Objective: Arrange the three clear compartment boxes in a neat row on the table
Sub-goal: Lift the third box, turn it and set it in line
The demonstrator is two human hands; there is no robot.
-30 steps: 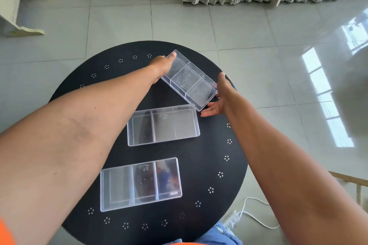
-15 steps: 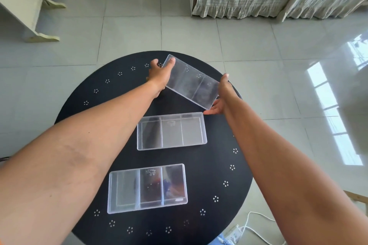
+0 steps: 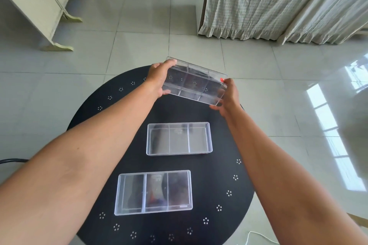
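grip: left hand and right hand clasp far box by its ends, lifted, tilted | risk: slick plastic slips, drops at table's 12 o'clock edge

3 clear compartment boxes (1 held); 1 round table; 2 hands.

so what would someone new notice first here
The clear box held tilted in the air over the far edge of the round black table, left hand and right hand each gripping an end. Two more boxes lie flat below it: the middle box, and the near box offset left.
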